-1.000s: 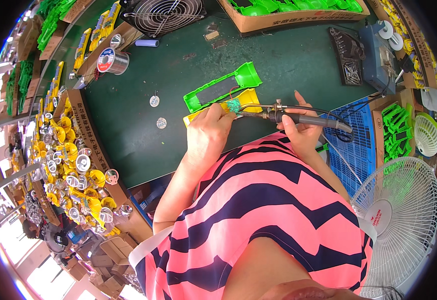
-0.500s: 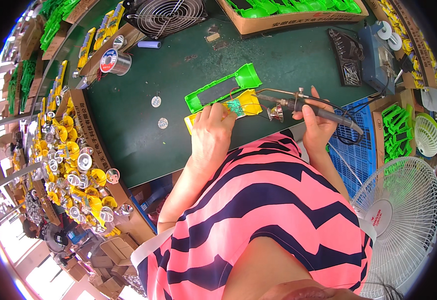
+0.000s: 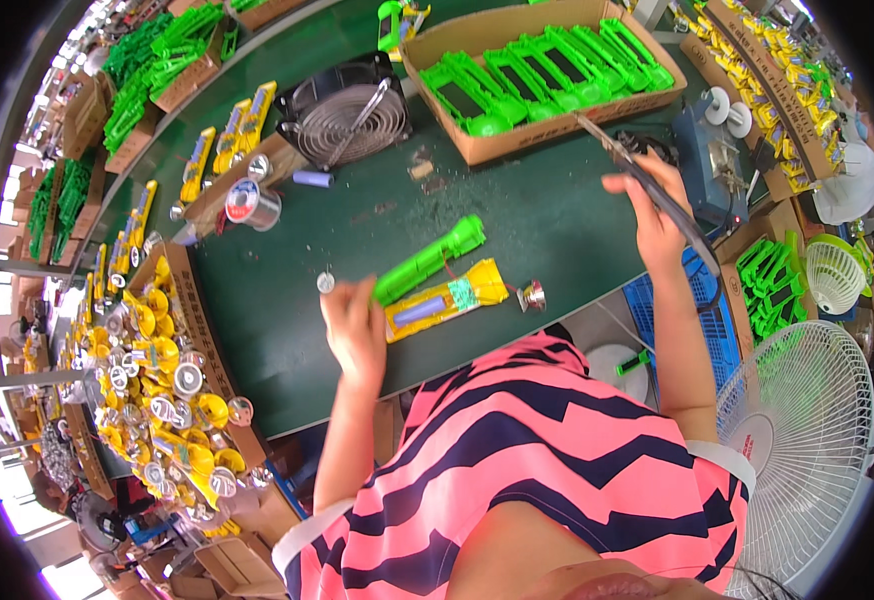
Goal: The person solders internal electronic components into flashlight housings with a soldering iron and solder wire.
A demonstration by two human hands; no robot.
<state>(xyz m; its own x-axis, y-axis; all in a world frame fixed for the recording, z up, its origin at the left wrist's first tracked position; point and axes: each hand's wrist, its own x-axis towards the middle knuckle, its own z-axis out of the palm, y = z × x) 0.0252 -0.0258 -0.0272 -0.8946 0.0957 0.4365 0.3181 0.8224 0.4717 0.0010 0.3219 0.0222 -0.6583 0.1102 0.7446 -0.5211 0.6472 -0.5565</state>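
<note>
My left hand point(image 3: 354, 328) rests on the green mat, fingers curled, touching the near end of a green half shell point(image 3: 429, 259). Right beside it lies the yellow half shell point(image 3: 445, 299) with a blue cell, a green board and a silver reflector point(image 3: 531, 296) at its end. I cannot tell whether the left hand grips anything. My right hand point(image 3: 649, 208) is raised over the bench and shut on a soldering iron point(image 3: 625, 165), its tip pointing up left toward the cardboard box point(image 3: 517, 135) of green shells.
A black fan point(image 3: 348, 113) and a solder spool point(image 3: 248, 202) stand at the back left. Boxes of yellow reflector parts point(image 3: 162, 385) line the left edge. A soldering station point(image 3: 712, 160), a blue crate point(image 3: 705, 300) and a white floor fan point(image 3: 799, 440) are on the right.
My right hand has lifted the soldering iron up and away from the yellow shell toward the back right. My left hand has slid left, off the shells. The view has shifted.
</note>
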